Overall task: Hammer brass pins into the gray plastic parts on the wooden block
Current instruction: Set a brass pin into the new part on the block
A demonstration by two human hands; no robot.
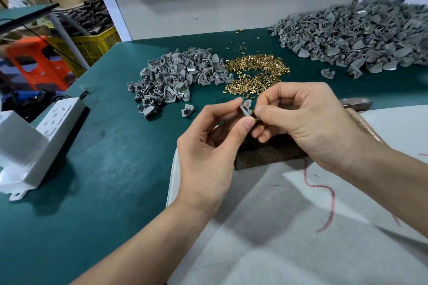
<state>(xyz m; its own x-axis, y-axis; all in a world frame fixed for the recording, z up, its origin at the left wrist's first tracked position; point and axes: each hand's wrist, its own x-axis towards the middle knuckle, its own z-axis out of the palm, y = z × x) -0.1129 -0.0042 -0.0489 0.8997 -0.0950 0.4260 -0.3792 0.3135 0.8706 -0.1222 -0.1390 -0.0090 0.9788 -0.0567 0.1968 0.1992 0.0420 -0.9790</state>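
Here we have both hands raised and close together above the wooden block (266, 154). Our left hand (208, 146) pinches a gray plastic part (246, 109) between thumb and forefinger. Our right hand (308, 122) pinches a small brass pin (253, 112) against the part's right edge. The block lies just beneath and behind the fingers, at the far edge of a pale sheet (301, 227). A hammer (356, 103) rests beyond our right wrist.

Open green mat (97, 169) stretches left of the hands as far as a white power strip (58, 118) near the table's edge. Farther back lie a heap of brass pins (257, 69), a small pile of gray parts (176, 76) and a large pile (359, 37). Past the table's left edge stand a yellow crate (92, 46) and an orange stool (34, 62).
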